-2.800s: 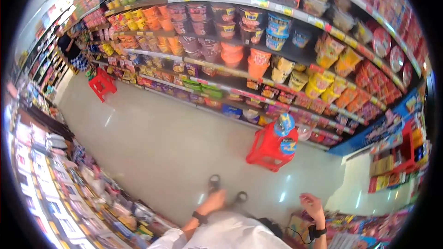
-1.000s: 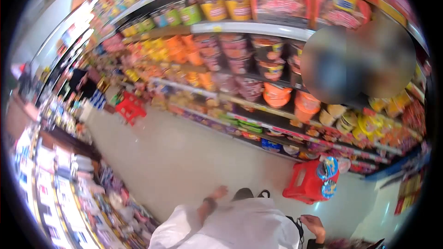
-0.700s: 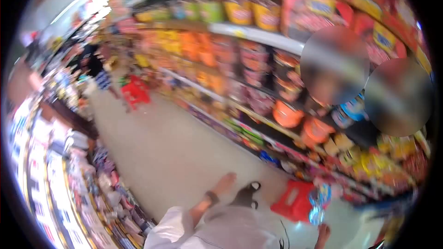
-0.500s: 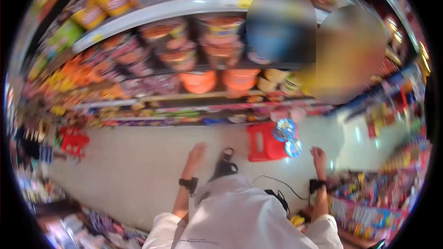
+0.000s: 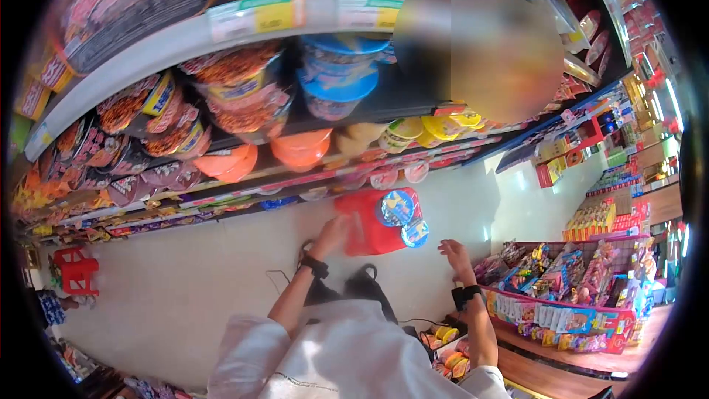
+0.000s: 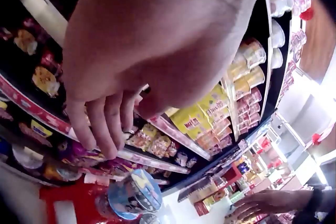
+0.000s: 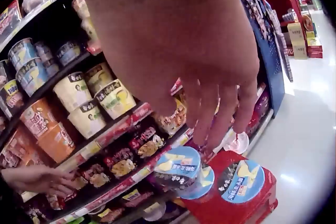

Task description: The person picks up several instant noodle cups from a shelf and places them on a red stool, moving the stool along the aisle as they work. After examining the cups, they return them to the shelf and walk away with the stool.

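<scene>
My left hand hangs at the left edge of a red plastic stool, overlapping it in the head view; its fingers droop loosely with nothing in them. To the stool's right is my right hand, also holding nothing, fingers loosely bent. On the stool stand blue-lidded instant noodle cups: a taller-looking one and another nearer me. The right wrist view shows a stacked-looking pair beside a single cup, under the right fingers.
A long shelf ahead carries noodle cups, including blue ones, orange ones and yellow ones. At right stands a snack display. Another red stool is at far left near a person. A blurred patch covers part of the shelf.
The view has turned right and come closer to the shelf. My left hand has moved from open floor to the stool's left edge. The cups stay on the stool.
</scene>
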Demonstrator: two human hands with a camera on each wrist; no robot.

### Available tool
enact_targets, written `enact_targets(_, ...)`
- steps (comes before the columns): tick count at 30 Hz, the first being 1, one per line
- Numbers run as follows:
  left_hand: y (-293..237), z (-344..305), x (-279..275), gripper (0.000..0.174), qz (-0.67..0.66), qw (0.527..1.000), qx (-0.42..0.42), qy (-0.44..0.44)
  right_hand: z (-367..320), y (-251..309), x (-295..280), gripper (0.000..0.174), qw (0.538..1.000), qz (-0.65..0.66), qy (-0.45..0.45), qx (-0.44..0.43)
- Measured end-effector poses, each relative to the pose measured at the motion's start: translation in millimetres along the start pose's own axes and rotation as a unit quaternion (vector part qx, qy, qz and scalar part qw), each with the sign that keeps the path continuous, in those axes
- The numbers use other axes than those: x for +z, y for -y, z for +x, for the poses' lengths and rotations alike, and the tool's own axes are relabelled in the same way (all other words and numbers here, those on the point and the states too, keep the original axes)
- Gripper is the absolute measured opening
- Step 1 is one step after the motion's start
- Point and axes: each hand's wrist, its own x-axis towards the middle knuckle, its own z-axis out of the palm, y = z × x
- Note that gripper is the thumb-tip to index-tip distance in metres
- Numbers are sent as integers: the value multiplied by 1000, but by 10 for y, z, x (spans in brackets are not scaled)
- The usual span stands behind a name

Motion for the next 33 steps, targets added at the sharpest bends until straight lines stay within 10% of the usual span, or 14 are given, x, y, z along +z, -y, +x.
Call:
enact_targets(8, 74, 1028, 1690, 46, 78, 985, -118, -104, 1243, -618, 119, 35, 996, 58, 68, 17)
enact_targets(9, 105, 1019, 1890, 47, 153, 972, -7, -178, 1494, -857, 215, 45, 994, 66, 75, 47)
enact_targets(11, -173, 991, 1984, 46, 95, 979, -124, -133, 1738, -982, 443, 55, 987, 112, 99, 52)
enact_targets(19, 101, 960, 2403, 38, 83, 958, -176, -210, 1670, -363, 566, 54, 947, 240, 207, 43)
enact_targets(23, -438, 402, 2035, 35, 60, 977, -14, -204, 1248, -630, 487, 39, 972, 138, 118, -152)
enact_targets(29, -1874, -445, 1400, 36, 50, 972, -24, -230, 194, 833, -195, 43, 942, 240, 234, -32)
enact_targets(33, -2363, -715, 1015, 44, 128, 950, 65, -277, 178, 1250, -238, 66, 929, 150, 278, -194)
